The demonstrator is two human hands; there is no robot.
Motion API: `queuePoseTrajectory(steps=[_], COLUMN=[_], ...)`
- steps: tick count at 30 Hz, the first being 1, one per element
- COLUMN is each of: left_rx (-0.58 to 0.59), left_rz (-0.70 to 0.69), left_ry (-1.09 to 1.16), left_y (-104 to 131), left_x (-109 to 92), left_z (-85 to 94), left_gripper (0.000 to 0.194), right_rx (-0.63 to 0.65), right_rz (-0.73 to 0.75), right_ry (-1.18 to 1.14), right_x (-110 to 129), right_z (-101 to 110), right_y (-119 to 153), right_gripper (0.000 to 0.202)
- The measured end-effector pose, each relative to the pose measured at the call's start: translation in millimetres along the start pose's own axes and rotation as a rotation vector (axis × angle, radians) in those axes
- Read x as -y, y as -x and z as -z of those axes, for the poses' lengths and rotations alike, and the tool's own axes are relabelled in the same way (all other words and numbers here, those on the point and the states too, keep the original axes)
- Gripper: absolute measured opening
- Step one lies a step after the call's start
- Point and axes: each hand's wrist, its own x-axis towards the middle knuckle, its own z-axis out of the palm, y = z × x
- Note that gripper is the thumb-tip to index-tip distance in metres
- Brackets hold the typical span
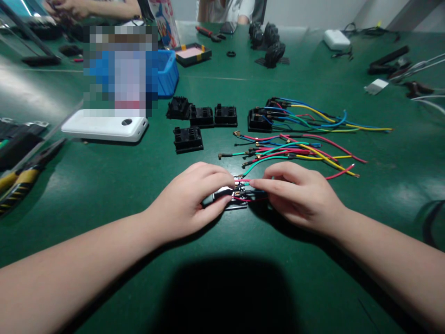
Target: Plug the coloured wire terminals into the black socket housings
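Note:
Near the middle of the green table, my left hand is closed round a small black part with wire ends at its right side. My right hand pinches a red wire between thumb and fingers, its tip against that part. The part's left side is hidden by my left fingers. Just beyond the hands lies a loose bundle of coloured wires with metal terminals. Behind the bundle sit black sockets with wires attached, and several bare black sockets stand to their left.
On the green table, a white power bank and yellow-black pliers lie left. A blue bin, a shallow box and red-handled pliers are further back. A white adapter lies right. Other people sit across the table.

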Motion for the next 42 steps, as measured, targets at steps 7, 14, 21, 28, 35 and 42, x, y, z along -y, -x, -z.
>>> queuePoseTrajectory(steps=[7, 14, 21, 28, 35, 42], left_rx=[-0.010, -0.005, 0.001, 0.008, 0.005, -0.003], left_rz=[-0.001, -0.002, 0.006, 0.011, 0.015, 0.011], left_ry=[-0.001, 0.011, 0.006, 0.008, 0.017, 0.025], left_y=[-0.3, 0.2, 0.1, 0.3, -0.3, -1.7], left_x=[-0.2, 0.5, -0.3, -0.2, -0.6, -0.8], left_z=[-0.4, -0.1, 0.5, 0.3, 1.6, 1.6], left_gripper=[0.018, 0.018, 0.018, 0.020, 0.018, 0.019], right_rx=[0.016, 0.013, 0.034, 0.038, 0.031, 0.028], right_rz=[-0.006, 0.010, -0.025, -0.034, -0.013, -0.004], right_ry=[0.000, 0.006, -0.007, -0.014, -0.015, -0.011], right_x=[0.3, 0.0, 0.0, -0.1, -0.1, -0.3], right_z=[1.4, 1.6, 1.1, 1.3, 1.2, 1.1], right_y=[-0.4, -0.8, -0.5, -0.5, -1.0, -0.9], right_gripper=[0.032, 0.031, 0.031, 0.030, 0.028, 0.027])
